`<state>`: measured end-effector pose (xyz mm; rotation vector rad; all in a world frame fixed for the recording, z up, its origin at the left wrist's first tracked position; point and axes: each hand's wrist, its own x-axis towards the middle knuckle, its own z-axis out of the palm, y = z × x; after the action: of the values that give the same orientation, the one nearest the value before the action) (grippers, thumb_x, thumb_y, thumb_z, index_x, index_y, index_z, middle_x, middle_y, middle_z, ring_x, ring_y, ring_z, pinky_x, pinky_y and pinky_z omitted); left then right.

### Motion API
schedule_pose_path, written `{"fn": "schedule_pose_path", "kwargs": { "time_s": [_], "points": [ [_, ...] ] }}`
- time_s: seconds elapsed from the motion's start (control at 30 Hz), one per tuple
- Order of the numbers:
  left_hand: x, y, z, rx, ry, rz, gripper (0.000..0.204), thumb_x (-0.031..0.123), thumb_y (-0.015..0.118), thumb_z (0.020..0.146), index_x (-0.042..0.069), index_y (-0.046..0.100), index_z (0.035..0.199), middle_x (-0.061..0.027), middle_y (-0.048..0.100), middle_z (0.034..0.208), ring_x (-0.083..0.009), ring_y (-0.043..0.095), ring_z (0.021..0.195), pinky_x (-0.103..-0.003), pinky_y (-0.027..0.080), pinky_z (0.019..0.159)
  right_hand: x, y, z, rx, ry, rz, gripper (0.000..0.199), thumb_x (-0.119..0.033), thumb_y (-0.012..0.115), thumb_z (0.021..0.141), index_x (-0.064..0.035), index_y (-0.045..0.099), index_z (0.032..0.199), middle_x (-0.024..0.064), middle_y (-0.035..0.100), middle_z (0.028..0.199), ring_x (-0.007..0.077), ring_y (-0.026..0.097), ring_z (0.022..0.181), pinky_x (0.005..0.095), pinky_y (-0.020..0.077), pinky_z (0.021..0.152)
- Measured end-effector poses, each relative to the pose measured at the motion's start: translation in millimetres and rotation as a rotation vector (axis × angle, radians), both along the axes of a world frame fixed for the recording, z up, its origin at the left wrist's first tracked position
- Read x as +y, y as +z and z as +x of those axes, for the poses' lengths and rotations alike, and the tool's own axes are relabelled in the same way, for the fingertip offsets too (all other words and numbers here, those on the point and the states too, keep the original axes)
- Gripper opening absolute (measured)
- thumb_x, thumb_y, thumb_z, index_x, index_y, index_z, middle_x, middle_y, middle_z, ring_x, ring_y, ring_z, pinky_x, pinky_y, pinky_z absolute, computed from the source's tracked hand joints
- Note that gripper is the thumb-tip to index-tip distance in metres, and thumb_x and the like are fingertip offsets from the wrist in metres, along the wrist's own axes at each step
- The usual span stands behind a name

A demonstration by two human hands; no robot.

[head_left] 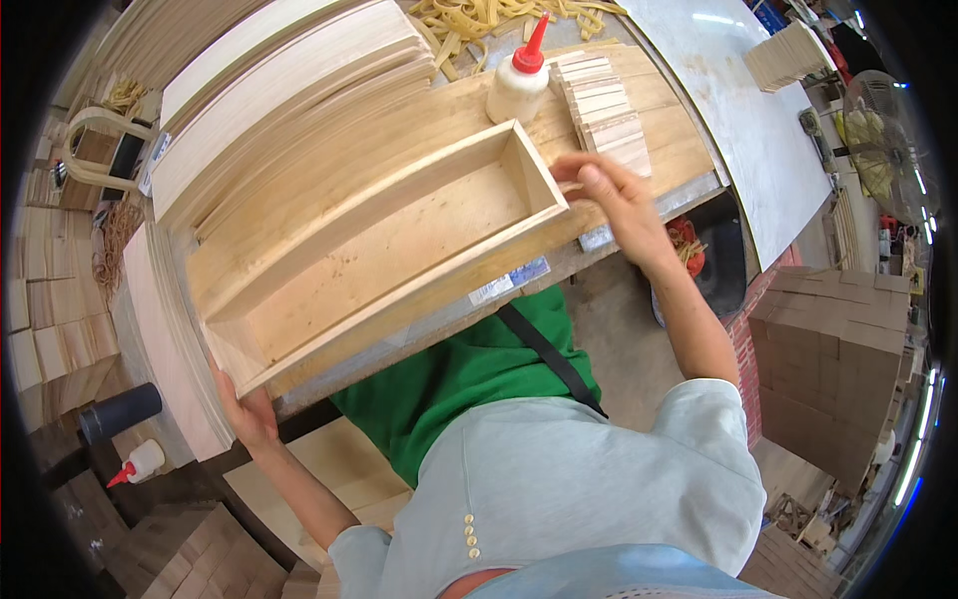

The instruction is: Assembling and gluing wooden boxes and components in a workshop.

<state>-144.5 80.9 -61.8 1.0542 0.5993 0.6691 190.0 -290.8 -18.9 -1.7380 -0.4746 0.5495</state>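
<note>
A long, shallow wooden box (389, 252), open at the top, lies slantwise on the wooden workbench in front of me. My left hand (249, 411) grips its near left end, fingers partly hidden behind the end panel. At the far right end, my right hand (621, 205) has its bent fingers against the outside of the end panel. A white glue bottle (517, 92) with a red nozzle stands upright just beyond the box. Beside it, to the right, lies a row of thin wooden strips (604, 115).
Stacked wooden boards (299, 90) fill the bench's far left. Yellow strips (479, 25) are heaped at the back. Another glue bottle (145, 459) lies at lower left near a dark cylinder (120, 412). A black bin (714, 260) stands right, before wrapped brown stacks (828, 349).
</note>
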Motion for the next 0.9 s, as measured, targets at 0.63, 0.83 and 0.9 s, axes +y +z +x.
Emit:
{"fn": "schedule_pose_path", "kwargs": {
  "time_s": [0.63,0.83,0.9],
  "points": [
    [-8.2,17.4,-37.0,0.192,0.146,0.303,0.066,0.047,0.035,0.099,-0.001,0.026,0.144,-0.0216,0.031,0.147,-0.0304,0.03,0.137,-0.043,0.021,0.114,158.2,-23.4,256.8,-1.009,0.177,-0.687,0.019,-0.015,0.063,0.083,-0.002,0.066,0.097,0.0128,0.067,0.085,0.0249,0.066,0.078,0.0352,0.0516,0.072],
    [-10.6,45.2,-48.7,0.279,0.37,0.465,0.041,0.021,0.039,0.101,-0.005,0.043,0.132,-0.0199,0.048,0.135,-0.0285,0.046,0.127,-0.04,0.032,0.109,160.9,52.8,235.6,-0.936,-0.12,-0.313,0.02,-0.017,0.063,0.076,0.0028,0.062,0.081,0.0197,0.064,0.07,0.029,0.064,0.065,0.0372,0.0515,0.068],
    [-12.0,58.0,-27.6,0.252,0.393,0.541,0.036,0.015,0.041,0.101,-0.006,0.046,0.129,-0.0193,0.05,0.132,-0.0273,0.048,0.125,-0.039,0.035,0.108,150.7,66.3,248.3,-0.873,-0.319,-0.255,0.025,-0.023,0.065,0.074,0.0015,0.063,0.08,0.0197,0.065,0.07,0.0286,0.064,0.065,0.0382,0.0511,0.066]
  ]
}}
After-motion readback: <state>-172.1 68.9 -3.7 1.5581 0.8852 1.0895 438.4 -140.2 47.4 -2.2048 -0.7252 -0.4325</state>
